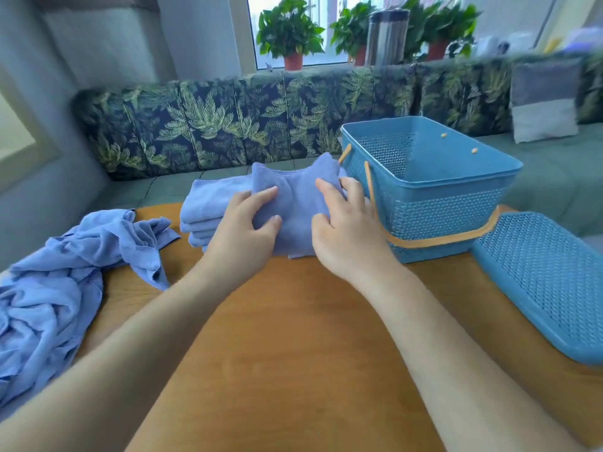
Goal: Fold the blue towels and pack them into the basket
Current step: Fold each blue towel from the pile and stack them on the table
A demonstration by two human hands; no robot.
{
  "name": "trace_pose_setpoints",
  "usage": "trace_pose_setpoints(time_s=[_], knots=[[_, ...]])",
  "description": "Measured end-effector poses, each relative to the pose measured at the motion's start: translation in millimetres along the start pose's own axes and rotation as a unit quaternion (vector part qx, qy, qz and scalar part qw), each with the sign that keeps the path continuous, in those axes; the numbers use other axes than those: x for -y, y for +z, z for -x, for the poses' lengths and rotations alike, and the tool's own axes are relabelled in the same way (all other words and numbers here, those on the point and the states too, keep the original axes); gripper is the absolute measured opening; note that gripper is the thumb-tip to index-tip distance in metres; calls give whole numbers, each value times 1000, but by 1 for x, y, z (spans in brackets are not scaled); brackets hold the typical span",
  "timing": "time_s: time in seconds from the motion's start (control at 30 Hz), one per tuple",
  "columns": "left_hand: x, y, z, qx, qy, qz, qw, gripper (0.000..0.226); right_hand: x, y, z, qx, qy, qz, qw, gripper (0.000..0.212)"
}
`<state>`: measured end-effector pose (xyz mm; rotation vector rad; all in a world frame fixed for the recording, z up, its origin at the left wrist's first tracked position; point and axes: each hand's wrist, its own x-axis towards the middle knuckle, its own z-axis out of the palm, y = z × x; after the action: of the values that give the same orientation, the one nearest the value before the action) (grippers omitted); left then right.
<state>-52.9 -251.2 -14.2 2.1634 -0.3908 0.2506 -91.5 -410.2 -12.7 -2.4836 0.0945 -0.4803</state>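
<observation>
left hand (pixel 243 223) and right hand (pixel 346 226) both half-curled, pinching opposite sides of the folded towel (pixel 295 203), just beside the basket (pixel 456 197).

towels (pixel 295 207): soft matt cloth | basket (pixel 434 203): perforated matt plastic | bench (pixel 293 337): smooth, faintly glossy wood

Periwinkle-blue towels (pixel 295 203), teal perforated basket (pixel 434 190) with tan handles (pixel 437 241), orange-brown wood counter (pixel 293 337), dark leaf-print sofa cushions (pixel 228 125).
</observation>
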Motion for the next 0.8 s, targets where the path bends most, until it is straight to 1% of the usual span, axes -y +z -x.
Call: trace_pose_setpoints(time_s=[0.1,0.2,0.23,0.3,0.33,0.43,0.47,0.5,0.53,0.6,0.7,0.73,0.8], knots=[[-13,9,-61,19,17,-49,998,47,-3,-13,-61,14,-9,66,998,58],[-8,25,-105,56,17,-141,988,46,-16,-5,-103,41,8,135,990,58],[-2,32,-115,74,21,-188,979,42,-20,2,-109,43,10,183,982,60],[7,44,-123,102,39,-283,953,36,-31,18,-111,10,-15,274,962,62],[10,50,-123,117,55,-310,942,37,-36,26,-108,-8,-35,286,957,59],[17,67,-113,171,104,-331,922,43,-52,52,-99,7,-57,246,968,50],[20,71,-109,168,117,-327,923,46,-57,58,-98,4,-51,226,973,52],[24,76,-106,151,131,-309,930,47,-62,63,-99,-9,-43,206,978,57],[28,81,-105,149,148,-303,929,48,-68,68,-100,-27,-37,187,981,61],[34,88,-106,151,153,-320,923,52,-78,75,-99,-56,-38,166,984,57],[39,92,-106,145,153,-361,908,76,-86,84,-97,-81,-54,166,981,50],[39,92,-105,141,144,-366,908,77,-86,85,-96,-88,-60,167,980,50],[36,89,-102,123,133,-340,923,65,-83,85,-92,-110,-78,169,976,49]])
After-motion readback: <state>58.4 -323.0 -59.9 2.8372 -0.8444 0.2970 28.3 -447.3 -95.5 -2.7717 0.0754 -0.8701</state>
